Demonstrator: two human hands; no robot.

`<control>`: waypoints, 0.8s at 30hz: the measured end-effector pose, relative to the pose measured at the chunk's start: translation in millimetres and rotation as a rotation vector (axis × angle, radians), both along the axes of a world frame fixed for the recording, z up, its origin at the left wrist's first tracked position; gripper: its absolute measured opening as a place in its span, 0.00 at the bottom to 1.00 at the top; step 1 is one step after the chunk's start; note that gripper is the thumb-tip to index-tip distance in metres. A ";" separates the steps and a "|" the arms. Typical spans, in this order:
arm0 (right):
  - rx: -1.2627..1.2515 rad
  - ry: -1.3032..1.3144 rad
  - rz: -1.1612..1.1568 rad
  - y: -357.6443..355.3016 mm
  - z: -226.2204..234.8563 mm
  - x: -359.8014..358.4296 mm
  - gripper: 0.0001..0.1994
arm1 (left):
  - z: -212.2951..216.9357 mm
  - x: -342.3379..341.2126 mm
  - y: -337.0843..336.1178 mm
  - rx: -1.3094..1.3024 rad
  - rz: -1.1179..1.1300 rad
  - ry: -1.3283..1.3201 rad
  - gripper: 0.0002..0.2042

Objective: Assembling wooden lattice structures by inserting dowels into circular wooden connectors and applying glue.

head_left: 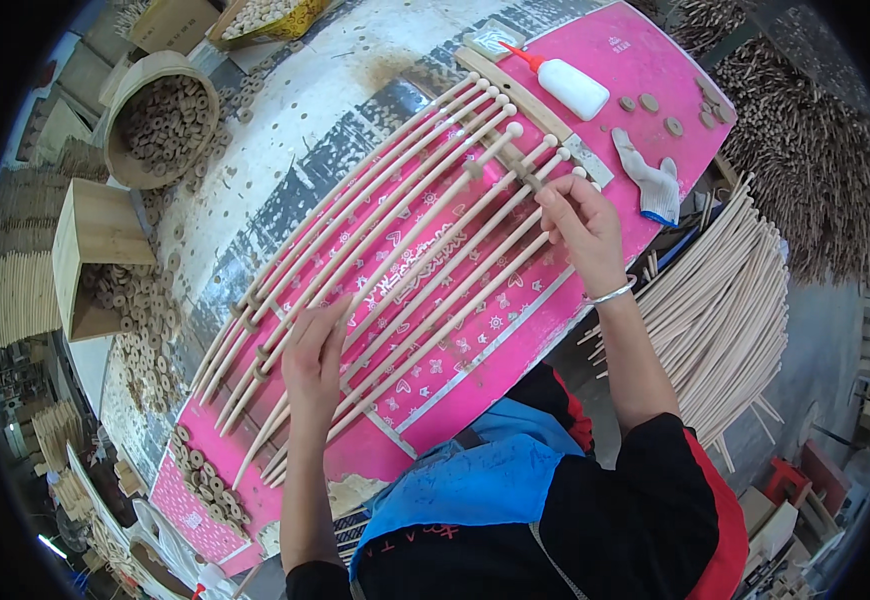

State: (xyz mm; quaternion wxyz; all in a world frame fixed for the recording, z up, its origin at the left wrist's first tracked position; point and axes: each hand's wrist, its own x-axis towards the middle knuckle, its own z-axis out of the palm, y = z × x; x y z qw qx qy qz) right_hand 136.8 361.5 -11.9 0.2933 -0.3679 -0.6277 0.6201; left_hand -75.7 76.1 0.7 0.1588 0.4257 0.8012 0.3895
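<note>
Several long pale wooden rods [395, 215] with round knob ends lie side by side on a pink printed sheet [515, 330] over the table. My left hand [313, 355] rests flat on the lower part of the rods, fingers pressing them down. My right hand [577, 222] pinches the knob end of one rod near a flat wooden slat [527, 96] that runs across the rods' upper ends. A silver bangle sits on my right wrist.
A white glue bottle [567, 85] with red tip and a white glove [650, 180] lie on the sheet's far right. Round wooden discs [205, 480] lie at the lower left. A basket [160, 118] and wooden box [95, 255] hold rings. A rod pile [725, 300] is at the right.
</note>
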 end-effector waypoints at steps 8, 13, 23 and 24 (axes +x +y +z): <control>-0.025 0.005 -0.009 11.5 -5.7 12.0 0.10 | -23.5 -10.2 52.5 -0.004 -0.058 -0.005 0.14; -0.042 -0.003 -0.012 14.8 -8.3 10.3 0.11 | -29.2 -12.0 60.2 -0.015 -0.083 0.075 0.15; 0.918 -0.480 0.349 93.7 -15.1 -55.2 0.10 | -25.7 -7.7 63.7 -0.049 -0.052 0.239 0.17; 0.920 -0.477 0.355 100.5 -16.3 -61.0 0.10 | -25.4 -8.2 63.5 -0.050 -0.051 0.260 0.17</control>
